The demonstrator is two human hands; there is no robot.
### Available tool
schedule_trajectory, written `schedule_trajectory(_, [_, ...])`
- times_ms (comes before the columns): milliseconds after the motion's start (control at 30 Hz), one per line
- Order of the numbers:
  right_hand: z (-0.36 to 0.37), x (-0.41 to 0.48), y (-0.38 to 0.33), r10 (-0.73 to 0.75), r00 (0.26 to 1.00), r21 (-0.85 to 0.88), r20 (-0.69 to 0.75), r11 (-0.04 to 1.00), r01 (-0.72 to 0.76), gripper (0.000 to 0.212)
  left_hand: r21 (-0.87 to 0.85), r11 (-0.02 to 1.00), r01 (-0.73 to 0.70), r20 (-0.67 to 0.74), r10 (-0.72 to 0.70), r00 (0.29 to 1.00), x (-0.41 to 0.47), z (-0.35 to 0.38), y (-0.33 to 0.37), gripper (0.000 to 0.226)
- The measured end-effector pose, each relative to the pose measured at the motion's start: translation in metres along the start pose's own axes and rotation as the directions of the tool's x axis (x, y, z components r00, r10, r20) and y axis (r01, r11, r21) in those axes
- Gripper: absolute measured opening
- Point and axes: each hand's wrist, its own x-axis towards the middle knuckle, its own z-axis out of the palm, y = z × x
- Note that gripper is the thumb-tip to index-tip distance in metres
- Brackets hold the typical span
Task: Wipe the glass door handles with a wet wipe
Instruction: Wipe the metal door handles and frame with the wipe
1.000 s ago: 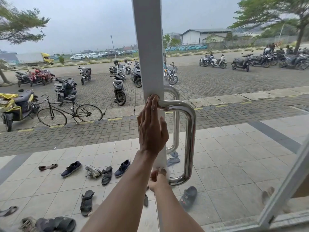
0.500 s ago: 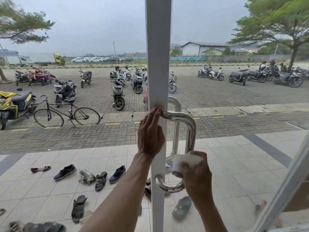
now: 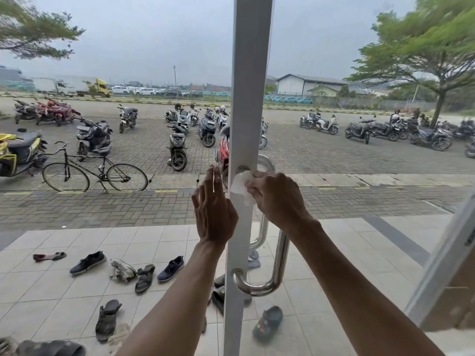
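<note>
Right hand (image 3: 277,199) now higher, tight around wipe (image 3: 239,187) at handle (image 3: 281,255) top; left hand (image 3: 214,214) flat.

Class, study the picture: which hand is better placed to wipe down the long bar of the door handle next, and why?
Right. The right hand grips the wipe at the top of the handle, so it could likely slide down the bar. The left hand lies flat at the door frame's edge, holding nothing.
</note>
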Motion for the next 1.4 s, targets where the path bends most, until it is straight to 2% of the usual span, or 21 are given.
schedule_trajectory(67, [-0.004,-0.006,0.005,0.117,0.990,-0.010,-0.082,0.993,-0.119,0.005,0.027,1.000,0.005,0.017,-0.005,1.000,0.000,-0.005,-0.009,0.072])
schedule_trajectory(133, [-0.003,-0.002,0.000,0.171,0.979,-0.001,-0.112,0.985,-0.172,0.009,0.046,0.999,0.027,0.045,-0.029,0.999,-0.002,-0.011,-0.020,0.072])
schedule_trajectory(233, [0.005,0.023,-0.015,0.144,0.989,-0.058,-0.034,0.988,-0.146,0.021,0.079,0.996,0.037,0.082,-0.043,0.996,-0.008,-0.017,-0.029,0.068])
schedule_trajectory(300, [0.011,0.037,-0.025,0.129,0.991,-0.167,0.037,0.979,-0.121,0.030,0.092,0.995,0.036,0.112,-0.046,0.993,-0.012,-0.016,-0.030,0.066])
schedule_trajectory(433, [0.008,0.041,-0.045,0.122,0.984,-0.366,0.132,0.928,-0.067,0.020,0.093,0.994,0.050,0.148,-0.063,0.987,-0.016,-0.010,-0.027,0.065])
schedule_trajectory(600, [0.003,0.029,-0.044,0.226,0.973,-0.410,0.045,0.893,-0.188,0.015,0.090,0.995,0.037,0.144,-0.050,0.988,-0.016,-0.011,-0.026,0.064])
schedule_trajectory(733, [0.023,0.044,-0.060,0.209,0.965,-0.467,0.156,0.877,-0.114,0.020,0.123,0.992,-0.037,0.186,0.013,0.982,-0.019,-0.014,-0.031,0.063])
schedule_trajectory(800, [0.030,0.051,-0.066,0.246,0.946,-0.559,0.209,0.824,-0.091,0.019,0.136,0.989,-0.065,0.202,0.036,0.979,-0.022,-0.015,-0.034,0.062])
schedule_trajectory(867, [0.031,0.054,-0.067,0.262,0.934,-0.652,0.245,0.757,-0.041,0.021,0.142,0.988,-0.054,0.189,0.027,0.982,-0.023,-0.015,-0.037,0.061])
schedule_trajectory(933, [0.027,0.049,-0.061,0.228,0.934,-0.669,0.275,0.743,0.016,0.021,0.130,0.991,-0.027,0.184,0.003,0.983,-0.027,-0.012,-0.036,0.063])
schedule_trajectory(1033, [0.021,0.043,-0.053,0.173,0.944,-0.682,0.281,0.728,0.070,0.026,0.117,0.993,-0.033,0.197,0.009,0.980,-0.032,-0.011,-0.032,0.063])
schedule_trajectory(1167, [0.019,0.051,-0.063,0.224,0.911,-0.775,0.345,0.616,0.142,0.023,0.096,0.995,-0.039,0.212,0.018,0.977,-0.033,-0.015,-0.030,0.063])
schedule_trajectory(1300, [0.024,0.067,-0.060,0.222,0.907,-0.785,0.358,0.598,0.163,0.021,0.111,0.991,-0.073,0.218,0.048,0.975,-0.032,-0.020,-0.038,0.064])
schedule_trajectory(1400, [0.021,0.056,-0.054,0.202,0.918,-0.780,0.342,0.606,0.158,0.026,0.129,0.992,-0.016,0.197,-0.010,0.980,-0.028,-0.022,-0.045,0.066])
